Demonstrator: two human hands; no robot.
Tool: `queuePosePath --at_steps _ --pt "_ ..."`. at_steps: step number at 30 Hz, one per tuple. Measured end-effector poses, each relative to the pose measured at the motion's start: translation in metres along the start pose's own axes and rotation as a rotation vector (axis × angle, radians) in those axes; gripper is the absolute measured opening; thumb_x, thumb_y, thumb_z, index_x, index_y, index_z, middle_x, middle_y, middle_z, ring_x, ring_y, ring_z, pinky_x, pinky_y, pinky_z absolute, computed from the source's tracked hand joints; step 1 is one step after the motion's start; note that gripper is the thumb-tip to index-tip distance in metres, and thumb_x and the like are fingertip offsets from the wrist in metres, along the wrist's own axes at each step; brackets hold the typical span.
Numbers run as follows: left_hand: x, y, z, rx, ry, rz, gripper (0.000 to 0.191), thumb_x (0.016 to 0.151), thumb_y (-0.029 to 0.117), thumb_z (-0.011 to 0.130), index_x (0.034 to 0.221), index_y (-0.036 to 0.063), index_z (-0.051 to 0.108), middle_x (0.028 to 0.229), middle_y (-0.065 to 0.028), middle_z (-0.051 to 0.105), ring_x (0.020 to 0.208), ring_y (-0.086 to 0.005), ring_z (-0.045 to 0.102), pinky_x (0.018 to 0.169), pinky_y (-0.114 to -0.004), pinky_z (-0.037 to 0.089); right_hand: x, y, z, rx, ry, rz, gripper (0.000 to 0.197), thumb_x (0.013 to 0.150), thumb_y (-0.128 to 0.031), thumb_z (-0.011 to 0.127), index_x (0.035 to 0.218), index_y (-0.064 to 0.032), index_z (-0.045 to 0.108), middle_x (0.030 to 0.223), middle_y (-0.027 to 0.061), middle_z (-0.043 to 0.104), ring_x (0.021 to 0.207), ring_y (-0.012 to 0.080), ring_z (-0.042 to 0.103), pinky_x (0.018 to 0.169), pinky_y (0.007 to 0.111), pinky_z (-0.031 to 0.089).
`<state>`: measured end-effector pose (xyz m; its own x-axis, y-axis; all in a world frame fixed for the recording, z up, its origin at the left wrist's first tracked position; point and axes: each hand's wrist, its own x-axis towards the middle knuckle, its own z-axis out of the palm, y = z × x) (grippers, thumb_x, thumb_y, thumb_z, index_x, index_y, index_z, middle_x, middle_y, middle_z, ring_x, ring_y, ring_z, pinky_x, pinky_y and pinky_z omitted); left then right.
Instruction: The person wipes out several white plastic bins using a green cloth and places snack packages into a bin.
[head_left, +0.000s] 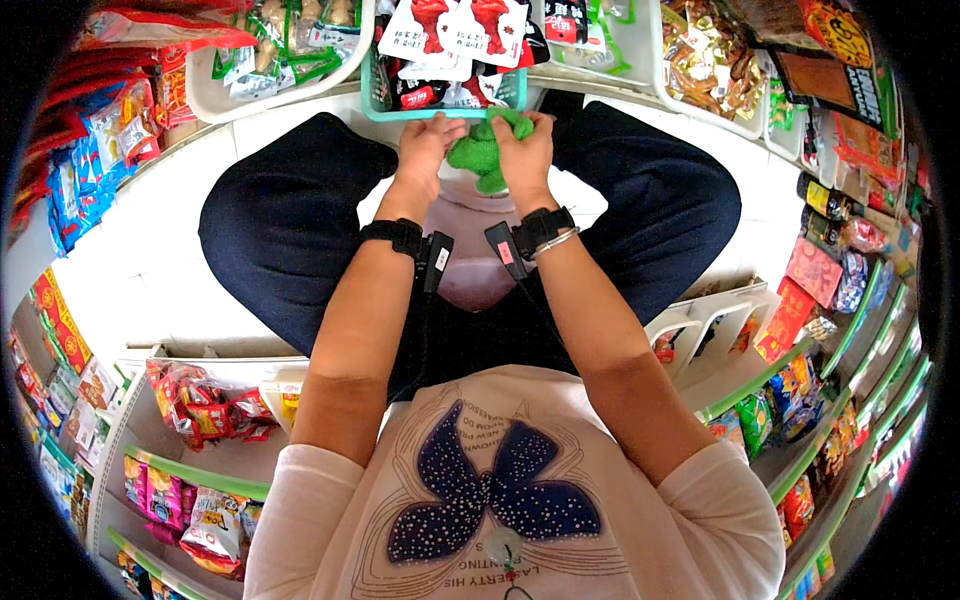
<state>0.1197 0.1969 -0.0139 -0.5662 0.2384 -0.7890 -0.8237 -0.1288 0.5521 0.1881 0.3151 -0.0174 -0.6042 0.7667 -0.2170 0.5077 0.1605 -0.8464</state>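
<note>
A bunched green cloth (480, 150) is gripped in my right hand (523, 154), whose fingers press into its upper part. My left hand (427, 150) is just left of the cloth, palm partly turned up and fingers spread, holding nothing. Both hands are at the near edge of a teal plastic basket (442, 115), which holds red, black and white snack packets (431, 30). Below the hands, between my knees, is a pale pinkish rounded object (472, 277), perhaps a stool. Each wrist wears a black strap with a small device.
White trays of packaged snacks (210, 112) flank the basket, one holding gold-wrapped pieces (709, 60). Red and blue snack bags (90, 172) are at the left. Shelves with green edging (195, 474) stand behind me on both sides. Dark bottles (821, 196) stand at the right.
</note>
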Motion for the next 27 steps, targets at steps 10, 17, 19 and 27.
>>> queuePosePath --at_steps 10,17,19,27 --pt "-0.003 0.003 0.002 0.049 0.006 -0.003 0.020 0.095 0.017 0.050 0.098 -0.0030 0.052 0.096 -0.0147 0.066 0.082 -0.0181 0.063 0.077 -0.029 0.051 0.027 -0.007 -0.005 -0.190 -0.206 0.188 0.051 0.070 -0.039 0.076 0.091 0.0057 0.063 0.082 0.0202 0.066 0.077 0.0315 0.066 0.073 0.035 0.050" --pt "0.000 0.003 -0.002 0.110 -0.023 -0.023 0.028 0.096 0.025 0.049 0.107 -0.0005 0.053 0.106 -0.0126 0.065 0.096 -0.0211 0.063 0.087 -0.035 0.047 0.049 0.001 -0.026 0.071 -0.439 0.360 0.040 0.076 -0.035 0.075 0.087 0.0027 0.067 0.079 0.0090 0.068 0.069 0.0177 0.063 0.066 0.030 0.049" --pt "0.000 0.003 -0.001 0.115 -0.017 -0.019 0.028 0.096 0.025 0.049 0.107 -0.0011 0.053 0.106 -0.0131 0.065 0.097 -0.0218 0.063 0.088 -0.035 0.047 0.047 -0.006 -0.032 0.125 -0.464 0.402 0.034 0.079 -0.031 0.074 0.089 0.0016 0.066 0.079 0.0051 0.067 0.069 0.0137 0.060 0.064 0.028 0.049" --pt "0.012 -0.011 -0.003 0.043 -0.029 0.042 0.028 0.094 0.022 0.053 0.107 -0.0029 0.054 0.097 -0.0121 0.066 0.091 -0.0217 0.063 0.085 -0.034 0.048 0.027 0.002 0.003 0.285 -0.409 0.486 0.051 0.077 -0.025 0.075 0.112 0.0052 0.052 0.101 0.0141 0.062 0.085 0.0210 0.060 0.072 0.032 0.051"
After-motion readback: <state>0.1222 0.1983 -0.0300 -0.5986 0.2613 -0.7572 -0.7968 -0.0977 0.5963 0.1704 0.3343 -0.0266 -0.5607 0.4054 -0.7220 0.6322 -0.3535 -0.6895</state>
